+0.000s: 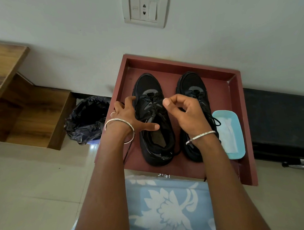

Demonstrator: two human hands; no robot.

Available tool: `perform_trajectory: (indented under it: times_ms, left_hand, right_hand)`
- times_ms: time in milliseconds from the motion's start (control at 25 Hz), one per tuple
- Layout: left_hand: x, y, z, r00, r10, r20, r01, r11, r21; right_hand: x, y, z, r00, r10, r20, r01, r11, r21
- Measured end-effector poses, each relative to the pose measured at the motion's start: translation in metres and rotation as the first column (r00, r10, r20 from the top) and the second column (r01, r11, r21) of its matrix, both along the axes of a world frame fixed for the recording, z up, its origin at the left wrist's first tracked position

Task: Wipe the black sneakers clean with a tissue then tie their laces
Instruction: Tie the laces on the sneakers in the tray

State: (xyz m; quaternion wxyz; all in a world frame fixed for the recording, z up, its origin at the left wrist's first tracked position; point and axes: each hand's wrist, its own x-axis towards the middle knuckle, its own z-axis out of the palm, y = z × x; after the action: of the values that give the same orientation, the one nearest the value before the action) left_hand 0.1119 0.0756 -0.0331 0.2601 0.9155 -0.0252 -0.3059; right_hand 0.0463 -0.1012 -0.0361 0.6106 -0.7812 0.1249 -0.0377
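Laces [152, 104] between left fingers [130, 99], right fingers [177, 97]

The single camera is sitting on the person's head and is looking forward and steeply down. It is viewing from close above the red tray [168, 75], which is filling the middle. The wall [56, 49] behind the tray is reaching the top edge, and the floor [37, 191] left of the tray is filling the lower left corner.
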Motion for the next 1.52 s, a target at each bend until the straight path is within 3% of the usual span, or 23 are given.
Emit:
perform_trajectory:
  times_ms: [80, 160, 240, 320, 640, 920, 1280, 1360, 1520]
  left_hand:
    - [-0.001, -0.006, 0.001, 0.999, 0.034, -0.002, -0.034, 0.999, 0.012]
    - [0.0, -0.008, 0.002, 0.998, 0.067, -0.017, -0.067, 0.998, -0.006]
    - [0.002, -0.009, 0.001, 0.994, 0.11, -0.012, -0.111, 0.993, -0.038]
    - [0.004, -0.009, 0.0, 0.993, 0.122, 0.002, -0.121, 0.99, -0.074]
    - [0.004, -0.015, -0.008, 0.997, 0.043, 0.062, -0.031, 0.983, -0.18]
    - [0.002, -0.028, -0.01, 0.995, 0.027, 0.095, -0.016, 0.994, -0.112]
    - [-0.002, -0.022, -0.02, 0.993, -0.004, 0.118, 0.016, 0.995, -0.097]
    - [-0.005, -0.023, -0.023, 0.994, -0.005, 0.112, 0.015, 0.995, -0.095]
    - [-0.009, -0.024, -0.012, 0.993, -0.034, 0.112, 0.039, 0.998, -0.039]
  right_hand:
    - [-0.001, -0.001, 0.015, 0.999, -0.027, 0.028, 0.017, 0.948, 0.318]
    - [-0.002, -0.003, 0.031, 0.995, -0.087, 0.045, 0.046, 0.823, 0.567]
    - [-0.003, -0.003, 0.045, 0.988, -0.146, 0.044, 0.073, 0.704, 0.706]
    - [-0.004, -0.002, 0.057, 0.984, -0.166, 0.071, 0.055, 0.652, 0.756]
    - [-0.013, -0.001, 0.108, 0.941, -0.206, 0.269, -0.065, 0.67, 0.74]
    - [-0.005, 0.007, 0.122, 0.932, -0.223, 0.285, -0.048, 0.704, 0.709]
    - [0.023, 0.027, 0.172, 0.953, -0.242, 0.181, 0.05, 0.717, 0.696]
    - [0.024, 0.024, 0.187, 0.952, -0.231, 0.201, 0.052, 0.768, 0.638]
    - [0.015, 0.015, 0.241, 0.939, -0.217, 0.267, 0.105, 0.92, 0.378]
